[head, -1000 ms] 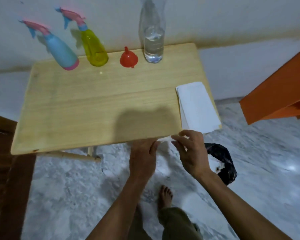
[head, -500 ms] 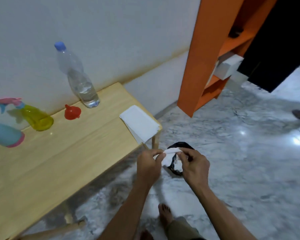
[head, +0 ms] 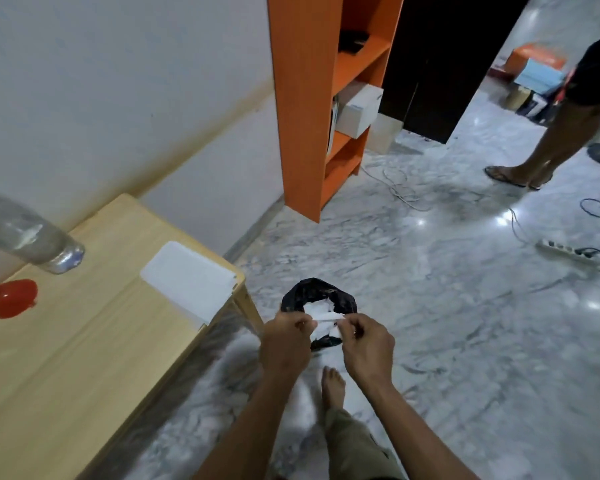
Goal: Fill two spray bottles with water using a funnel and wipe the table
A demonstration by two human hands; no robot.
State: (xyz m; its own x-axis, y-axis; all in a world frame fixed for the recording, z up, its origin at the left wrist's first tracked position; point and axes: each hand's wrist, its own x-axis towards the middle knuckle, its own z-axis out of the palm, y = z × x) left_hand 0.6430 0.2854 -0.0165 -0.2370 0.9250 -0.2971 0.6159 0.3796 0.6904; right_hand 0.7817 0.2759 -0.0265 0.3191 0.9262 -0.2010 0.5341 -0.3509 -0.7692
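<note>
Both hands, left hand [head: 284, 344] and right hand [head: 366, 348], pinch one white tissue [head: 326, 317] (unlabelled) above a black bag [head: 293, 299].

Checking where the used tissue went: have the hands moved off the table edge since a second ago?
Yes. Both hands, left hand and right hand, left the table edge and now hold the tissue over the black bag.

We see an orange shelf unit [head: 302, 98] against the wall, a white box [head: 357, 110] on one of its shelves, grey marbled floor [head: 447, 306], a black bag [head: 317, 299] holding white scraps, a power strip [head: 565, 250] with trailing cables, another person's legs [head: 548, 140] in sandals, boxes [head: 537, 72] beyond.
</note>
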